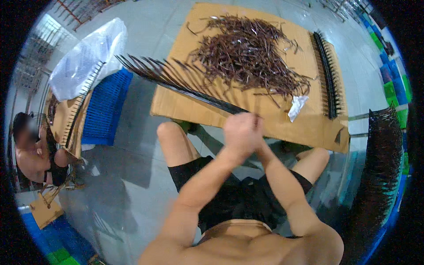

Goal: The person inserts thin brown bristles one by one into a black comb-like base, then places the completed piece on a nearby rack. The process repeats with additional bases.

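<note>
A long black bar with a row of thin curved prongs [190, 90] slants up to the left over the near edge of the cardboard-topped table [176, 106]. My left hand [238, 134] is closed around its near end. Pressed against it, my right hand [258, 127] is closed too; its fingers are mostly hidden behind the left, so what it grips is unclear. Beyond my hands, a heap of dark brown thin strips [247, 57] covers the middle of the cardboard. A crumpled white scrap [297, 108] lies at the heap's near right edge.
Another pronged bar [327, 75] lies along the table's right side. To my right stands a tall stack of dark pronged pieces [377, 163]. At left are a blue crate [107, 108], a white plastic bag [90, 62] and a seated person [35, 154] beside another cardboard surface.
</note>
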Action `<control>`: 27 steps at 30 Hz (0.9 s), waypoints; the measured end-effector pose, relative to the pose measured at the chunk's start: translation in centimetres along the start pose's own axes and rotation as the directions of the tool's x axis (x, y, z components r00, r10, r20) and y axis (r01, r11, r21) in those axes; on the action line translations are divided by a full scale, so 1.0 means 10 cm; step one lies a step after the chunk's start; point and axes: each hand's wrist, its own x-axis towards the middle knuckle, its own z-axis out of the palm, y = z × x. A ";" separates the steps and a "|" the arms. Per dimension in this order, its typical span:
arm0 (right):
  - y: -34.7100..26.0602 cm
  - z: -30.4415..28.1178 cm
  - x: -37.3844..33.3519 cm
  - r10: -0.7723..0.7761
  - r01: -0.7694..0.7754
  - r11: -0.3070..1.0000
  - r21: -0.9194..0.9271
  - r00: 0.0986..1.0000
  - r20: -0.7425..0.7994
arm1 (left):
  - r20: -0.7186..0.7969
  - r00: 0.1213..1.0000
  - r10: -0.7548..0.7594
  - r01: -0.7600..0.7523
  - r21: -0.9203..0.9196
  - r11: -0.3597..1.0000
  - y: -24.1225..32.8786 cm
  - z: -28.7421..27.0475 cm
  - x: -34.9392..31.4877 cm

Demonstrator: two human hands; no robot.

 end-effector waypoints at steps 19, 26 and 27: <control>-2.97 -0.18 -3.50 -0.691 0.546 0.720 -0.428 0.623 -0.367 | 0.575 0.804 -0.148 0.588 -0.806 0.064 -0.35 0.04 0.34; -4.29 -0.19 -4.00 -0.796 0.501 0.601 -0.623 0.444 -0.410 | 0.683 0.707 0.184 0.698 -0.715 -0.028 0.82 0.36 0.87; -4.56 -0.27 -4.01 -0.820 0.536 0.573 -0.620 0.393 -0.417 | 0.668 0.694 0.268 0.703 -0.709 -0.054 0.97 0.41 0.99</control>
